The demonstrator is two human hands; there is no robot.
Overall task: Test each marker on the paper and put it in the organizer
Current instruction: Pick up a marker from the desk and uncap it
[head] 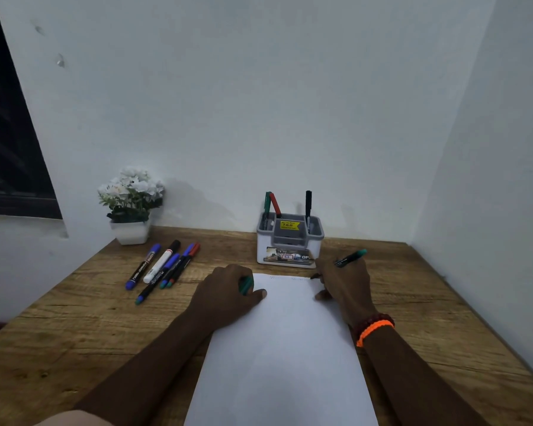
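A white sheet of paper (283, 348) lies on the wooden desk (74, 327), with faint marks along its far edge. My right hand (345, 287) grips a green marker (351, 257), its tip touching the paper's far right corner. My left hand (228, 293) rests on the paper's left edge and holds a green cap (246, 285) in curled fingers. The white and grey organizer (290, 241) stands behind the paper, holding a green, a red and a black marker (308, 207).
Several loose markers (163, 269) lie in a row on the desk to the left of the paper. A white pot of artificial flowers (131, 204) stands in the back left corner. Walls close the desk behind and on the right.
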